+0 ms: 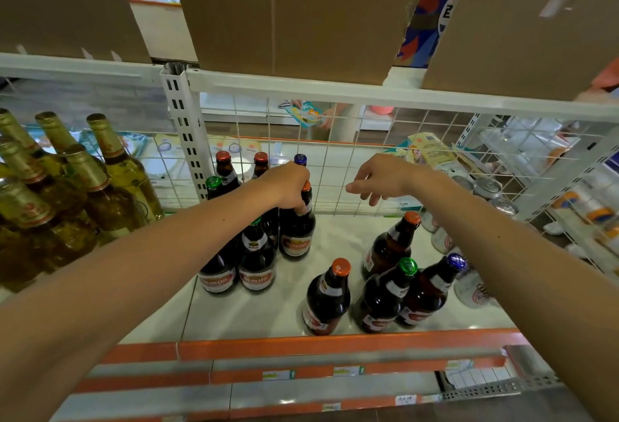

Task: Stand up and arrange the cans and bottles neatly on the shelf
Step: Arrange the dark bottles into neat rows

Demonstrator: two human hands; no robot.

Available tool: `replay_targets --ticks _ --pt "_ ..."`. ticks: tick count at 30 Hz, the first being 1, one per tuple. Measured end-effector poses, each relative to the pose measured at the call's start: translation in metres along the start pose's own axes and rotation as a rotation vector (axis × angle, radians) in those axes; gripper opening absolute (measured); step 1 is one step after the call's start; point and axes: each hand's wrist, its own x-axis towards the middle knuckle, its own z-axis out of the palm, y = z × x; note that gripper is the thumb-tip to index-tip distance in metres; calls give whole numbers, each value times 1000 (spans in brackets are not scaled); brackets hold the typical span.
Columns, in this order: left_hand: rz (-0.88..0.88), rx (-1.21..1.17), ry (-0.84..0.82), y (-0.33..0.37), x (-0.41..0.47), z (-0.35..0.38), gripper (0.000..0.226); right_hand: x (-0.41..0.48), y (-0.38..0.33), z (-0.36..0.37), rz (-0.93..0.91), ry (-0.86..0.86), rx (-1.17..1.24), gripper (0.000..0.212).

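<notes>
Left hand grips upright brown bottle.

Single head-worn wide-angle view, facing forward and down onto the shelf, taken from near, slightly above.

**Glass, metal and card on the shelf**

The brown bottles are gleaming as glossy dark glass, their caps shining like lacquered metal and their labels looking like smooth paper. The green bottles are showing clear, glossy glass, with crinkled gold foil wrapping the necks. The cans are glinting with bare metal tops. The shelf is reflecting light softly off smooth white painted metal. The grid behind is looking like white-coated wire. The cartons above are showing matt brown cardboard.
</notes>
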Motion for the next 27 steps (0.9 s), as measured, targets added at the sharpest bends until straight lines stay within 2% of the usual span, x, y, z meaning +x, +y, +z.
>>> replay_targets --ticks 6,13,15,17,19,21,23,27 --pt "76 -61 105 5 -4 -13 45 -17 9 6 25 20 -29 35" --pt "175 -133 277 26 -35 -31 27 -29 -7 12 -44 8 -45 29" --pt "209 -277 175 37 -53 -35 27 -32 -10 13 -76 3 -49 29" --pt "212 -398 -64 51 -73 -36 38 -36 -8 14 -98 1 -60 29" --pt "198 -339 -275 66 -88 -27 52 -40 -5 19 -115 -3 -69 29" --pt "186 -230 -372 78 -97 -11 59 -45 -5 27 -140 -18 -87 28" --pt "203 -135 -335 86 -102 5 56 -51 -6 38 -170 -38 -105 27" --pt "221 -46 -153 87 -108 22 45 -62 -11 53 -200 -64 -108 24"
